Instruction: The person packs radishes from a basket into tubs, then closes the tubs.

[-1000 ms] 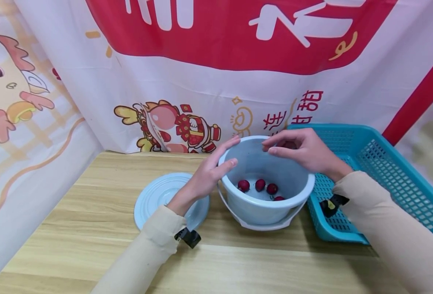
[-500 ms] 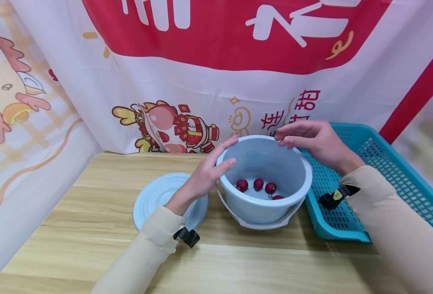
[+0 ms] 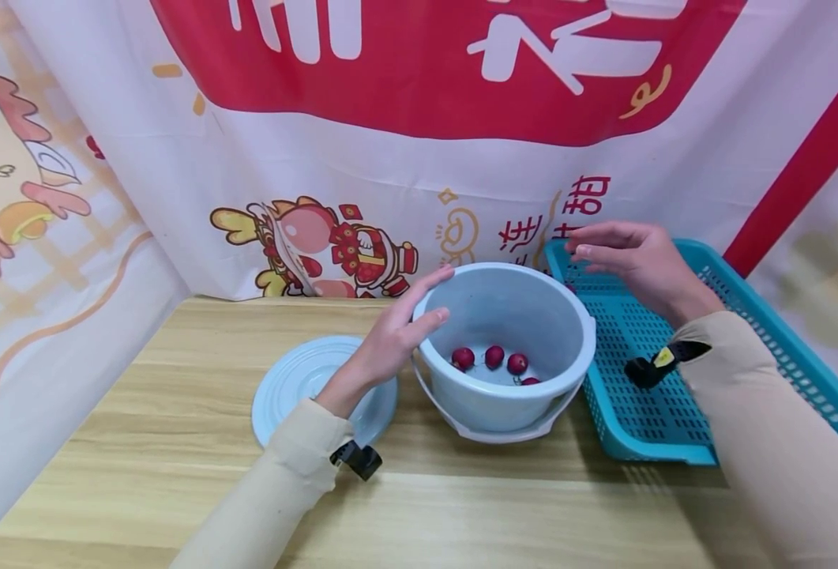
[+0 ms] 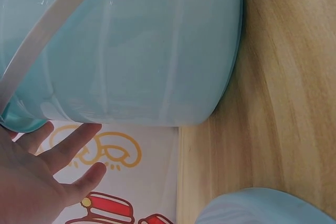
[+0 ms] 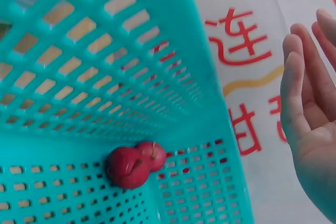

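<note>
In the head view my left hand (image 3: 393, 332) rests at the left rim of a light blue bucket (image 3: 493, 403), its thumb over the rim. The left wrist view shows its fingers (image 4: 68, 150) straight and spread beside the bucket wall. Several small round dark red fruits (image 3: 494, 356) lie on the bucket's floor. Above the back of a teal perforated basket (image 3: 618, 446) hovers my right hand (image 3: 649, 265), loosely bent, with nothing seen in it. In the right wrist view, two red fruits (image 5: 128, 167) sit together in a corner of the basket.
A round light blue lid (image 3: 287, 387) lies on the wooden table (image 3: 177, 442), left of the bucket and partly under the left forearm. The bucket's handle (image 3: 507, 435) hangs down at its front. A printed curtain (image 3: 404, 182) stands behind the table.
My right hand has moved rightward from over the bucket to above the basket; the dark red thing seen in its fingers earlier is no longer there. My left hand stays at the rim.
</note>
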Available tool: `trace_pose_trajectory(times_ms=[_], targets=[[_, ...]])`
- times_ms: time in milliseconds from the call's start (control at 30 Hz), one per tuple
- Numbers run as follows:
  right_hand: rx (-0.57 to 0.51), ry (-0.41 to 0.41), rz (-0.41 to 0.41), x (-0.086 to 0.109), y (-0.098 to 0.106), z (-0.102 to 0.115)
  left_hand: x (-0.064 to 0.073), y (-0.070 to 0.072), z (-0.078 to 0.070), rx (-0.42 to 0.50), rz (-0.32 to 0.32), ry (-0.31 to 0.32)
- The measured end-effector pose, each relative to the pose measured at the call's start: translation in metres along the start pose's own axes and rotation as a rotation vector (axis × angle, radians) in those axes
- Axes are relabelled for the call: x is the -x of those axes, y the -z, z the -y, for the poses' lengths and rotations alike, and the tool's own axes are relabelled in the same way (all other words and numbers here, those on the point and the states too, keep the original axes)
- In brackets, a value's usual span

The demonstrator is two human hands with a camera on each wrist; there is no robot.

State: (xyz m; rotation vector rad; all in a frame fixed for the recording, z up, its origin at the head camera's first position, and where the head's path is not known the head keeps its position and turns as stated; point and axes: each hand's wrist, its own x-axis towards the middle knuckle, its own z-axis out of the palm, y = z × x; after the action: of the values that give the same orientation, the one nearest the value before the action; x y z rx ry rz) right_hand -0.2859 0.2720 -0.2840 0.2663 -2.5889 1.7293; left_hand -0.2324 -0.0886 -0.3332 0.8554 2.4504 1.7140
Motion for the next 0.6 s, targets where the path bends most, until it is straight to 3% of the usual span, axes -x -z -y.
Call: trace_pose_trajectory(times_ms=[600], targets=[[0.145, -0.142, 0.036, -0.015, 0.026, -0.031, 0.0, -0.001, 0.0, 0.002, 0.004, 0.001]])
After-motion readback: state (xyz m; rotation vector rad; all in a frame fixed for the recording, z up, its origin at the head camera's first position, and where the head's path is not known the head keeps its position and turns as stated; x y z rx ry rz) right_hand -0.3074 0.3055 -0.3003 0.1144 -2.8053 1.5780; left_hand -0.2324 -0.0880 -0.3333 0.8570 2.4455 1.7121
